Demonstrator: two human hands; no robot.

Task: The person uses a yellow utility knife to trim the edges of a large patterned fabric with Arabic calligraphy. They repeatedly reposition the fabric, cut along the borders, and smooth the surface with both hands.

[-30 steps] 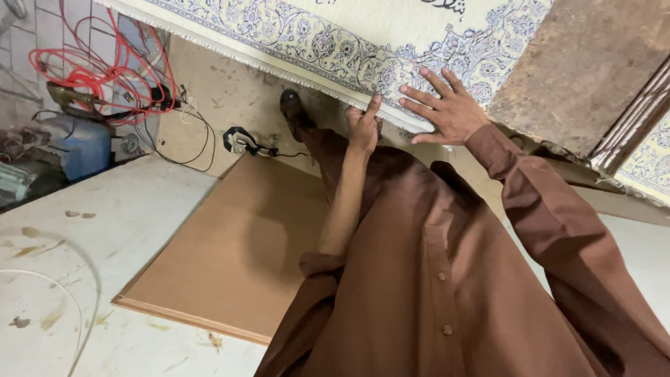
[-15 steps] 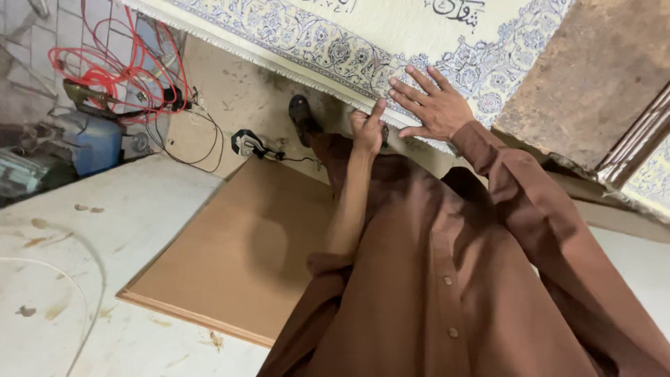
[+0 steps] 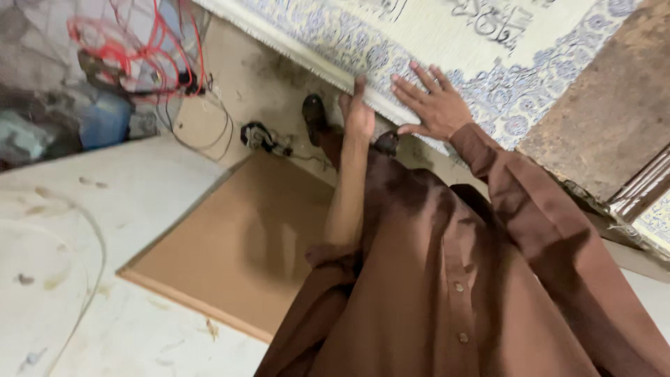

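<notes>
A cream cloth with a blue floral border [image 3: 363,42] lies stretched across the top of the head view. My right hand [image 3: 433,106] rests flat on its border near the pale edge, fingers spread, holding nothing. Just left of it, my left hand [image 3: 358,112] reaches up to the cloth's pale edge and seems to pinch it, with the thumb on top. Both arms come out of a brown long-sleeved garment [image 3: 447,279] that fills the lower right.
A flat brown board [image 3: 237,244] lies on a stained white surface [image 3: 77,265] to my left. Red wire loops [image 3: 132,49], black cables [image 3: 262,136] and a blue container [image 3: 105,119] sit at the back left. A rusty brown panel [image 3: 607,105] stands right.
The view has shifted a little, so the hands sit lower and nearer the middle. Both hands stay on the cloth's edge, the right one slid slightly along the border.
</notes>
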